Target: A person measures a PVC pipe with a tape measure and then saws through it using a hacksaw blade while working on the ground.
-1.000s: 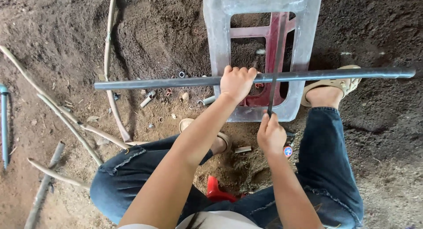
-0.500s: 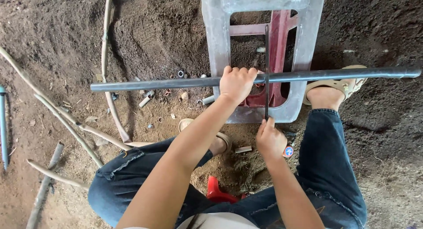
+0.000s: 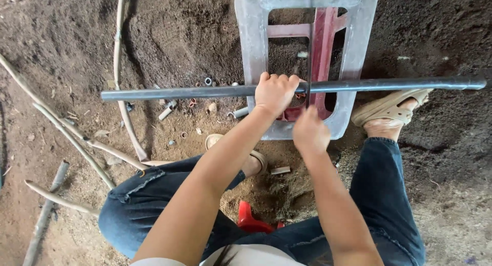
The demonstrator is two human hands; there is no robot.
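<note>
Two hands are working a long grey pipe (image 3: 389, 84) lying across an overturned plastic stool (image 3: 353, 61) at 12 o'clock. Left hand (image 3: 275, 93) is clamping the pipe, fingers curled over it. Right hand (image 3: 310, 132), fist closed, is driving a thin saw blade (image 3: 309, 66). Pipe is showing whole; cut judged unfinished. Cut-off rings (image 3: 207, 81) are lying at 10 o'clock.

A long dark pipe (image 3: 389, 84) runs as a bar across the frame's middle, resting on an overturned grey stool (image 3: 251, 46) at upper centre. The left hand (image 3: 275, 93) grips the pipe; the right hand (image 3: 310, 132) sits just below it, blurred. Bare dirt floor (image 3: 169, 30) lies open at upper left. Thin canes (image 3: 77, 143) cross the left side, and small pipe offcuts (image 3: 166, 110) litter the ground below the pipe. Knees fill the lower frame.
</note>
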